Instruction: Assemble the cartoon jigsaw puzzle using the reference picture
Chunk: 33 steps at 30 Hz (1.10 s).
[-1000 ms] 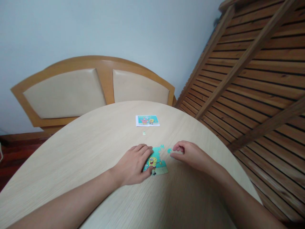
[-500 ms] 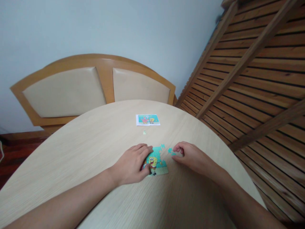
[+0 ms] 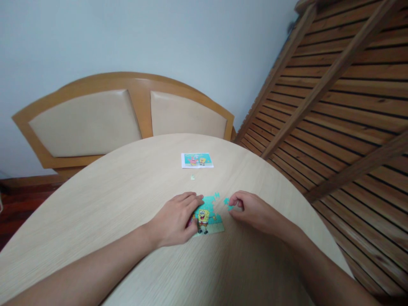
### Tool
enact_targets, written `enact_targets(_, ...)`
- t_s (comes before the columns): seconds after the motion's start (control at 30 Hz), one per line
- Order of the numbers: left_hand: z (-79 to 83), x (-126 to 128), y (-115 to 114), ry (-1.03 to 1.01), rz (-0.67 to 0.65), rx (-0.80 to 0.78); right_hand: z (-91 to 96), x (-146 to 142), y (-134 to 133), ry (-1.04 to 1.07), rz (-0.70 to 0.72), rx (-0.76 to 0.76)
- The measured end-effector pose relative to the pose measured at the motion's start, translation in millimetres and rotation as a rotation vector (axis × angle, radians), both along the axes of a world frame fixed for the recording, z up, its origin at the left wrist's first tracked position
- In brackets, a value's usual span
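A partly joined jigsaw puzzle [image 3: 209, 217] lies on the table, showing a yellow sponge character on teal. My left hand [image 3: 178, 216] rests flat over its left side, fingers stretched and thumb apart, hiding that part of the picture. A loose teal puzzle piece [image 3: 217, 195] is at the puzzle's top right edge. Just right of the puzzle, my right hand [image 3: 251, 210] has its thumb and index finger curled in around a small teal puzzle piece [image 3: 230, 208]. Another teal piece [image 3: 226, 201] touches or nearly touches those fingertips.
Farther back on the round wooden table [image 3: 153, 170] lies a picture card [image 3: 198, 160] with the cartoon scene. A small pale green piece [image 3: 192, 177] sits in front of it. Beyond the table stands a padded chair back [image 3: 145, 106]; wooden slats [image 3: 344, 110] rise at the right.
My right hand's thumb and index finger have drawn slightly closer together beside the teal pieces. The left hand and the puzzle stay in place.
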<state>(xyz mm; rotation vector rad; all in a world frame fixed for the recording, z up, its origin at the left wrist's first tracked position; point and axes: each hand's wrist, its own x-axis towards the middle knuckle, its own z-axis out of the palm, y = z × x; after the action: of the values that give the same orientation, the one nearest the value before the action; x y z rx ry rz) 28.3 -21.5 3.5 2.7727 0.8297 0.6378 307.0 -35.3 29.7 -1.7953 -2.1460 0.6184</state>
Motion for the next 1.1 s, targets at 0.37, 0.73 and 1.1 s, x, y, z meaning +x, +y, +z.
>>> enact_targets(0.37,5.0,1.9,-3.9,0.116,0.009,0.029,-4.6,-22.1,-1.1,0.290,0.047,0.068)
enact_targets(0.73,4.2,1.3,-3.3,0.127,0.007,0.032,-14.3,-33.0,3.5,0.389,0.005,0.069)
enact_targets(1.1,4.2,1.6,-3.2,0.108,-0.001,0.024,-2.5,-15.0,6.4,0.298,-0.011,0.022)
